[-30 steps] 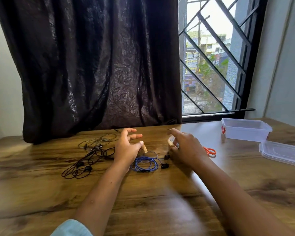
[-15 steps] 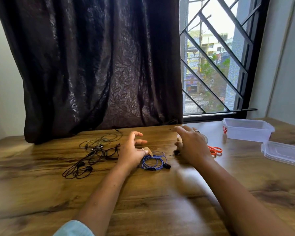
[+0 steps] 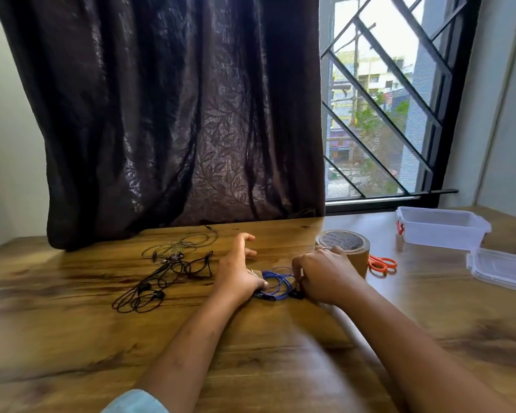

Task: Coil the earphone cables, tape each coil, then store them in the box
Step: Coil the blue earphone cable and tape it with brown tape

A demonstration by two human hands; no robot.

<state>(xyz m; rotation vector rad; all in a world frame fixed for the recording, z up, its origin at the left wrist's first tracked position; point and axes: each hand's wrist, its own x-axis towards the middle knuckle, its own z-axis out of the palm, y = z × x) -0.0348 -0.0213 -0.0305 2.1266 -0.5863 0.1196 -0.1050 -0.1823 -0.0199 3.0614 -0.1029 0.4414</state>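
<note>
The taping step looks to be in hand: the blue coil (image 3: 276,283) lies flat on the table (image 3: 72,338), wound up already, directly between the two hands and touched by both. The left hand (image 3: 236,272) has its forefingers lifted and spread, while its thumb is down on the coil's left edge, and a small tan strip of tape (image 3: 256,272) sits just by that thumb. The right hand (image 3: 322,275) has its fingers curled in on the coil's right edge, pinching the strands there as far as I can make out, since the knuckles face me and hide the tips; a black earbud pokes out just below it. My guess is that the next move calls for wrapping the strip round the gathered strands and pressing it closed without letting the loops spring apart, so one hand has to keep the bundle tight while the other does the sticking. The tape roll (image 3: 344,248) stands just behind the right hand, with the scissors (image 3: 382,263) beside it. Over to the left, the black earphones (image 3: 161,278) and the grey earphones (image 3: 179,245) sprawl loose, not yet coiled. The box (image 3: 441,228) sits open, well apart at the far right, its lid (image 3: 501,269) lying in front of it.
</note>
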